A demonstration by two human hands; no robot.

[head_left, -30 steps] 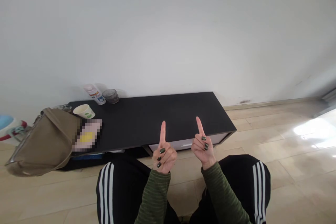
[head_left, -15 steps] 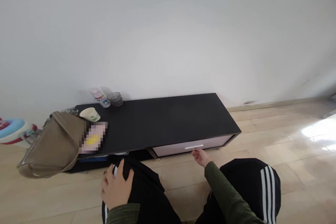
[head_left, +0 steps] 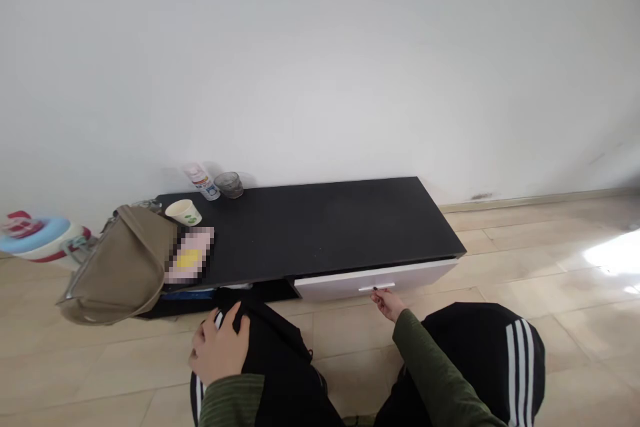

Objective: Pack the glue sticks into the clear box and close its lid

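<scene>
The fingers of my right hand (head_left: 387,303) are closed on the slim white handle (head_left: 377,287) of a drawer. That drawer's pale front (head_left: 330,285) stands slightly out from under the black top of a low cabinet (head_left: 325,227), with a narrow dark gap along its upper edge. My left hand (head_left: 220,347) lies on my left knee, fingers spread, holding nothing. Its nearest neighbour on the cabinet is the dark open shelf section (head_left: 273,290), where something blue (head_left: 193,295) shows.
On the cabinet's left end are a brown bag (head_left: 120,263), a paper cup (head_left: 184,212), a pink spray can (head_left: 203,181), a grey glass bowl (head_left: 229,185) and a blurred-out pink packet (head_left: 193,250). A blue-and-white container (head_left: 45,240) stands farther left. A wall (head_left: 320,67) rises behind.
The drawer has come out a little toward me, with my right hand on its handle. My left hand stays on the knee. The view has shifted slightly.
</scene>
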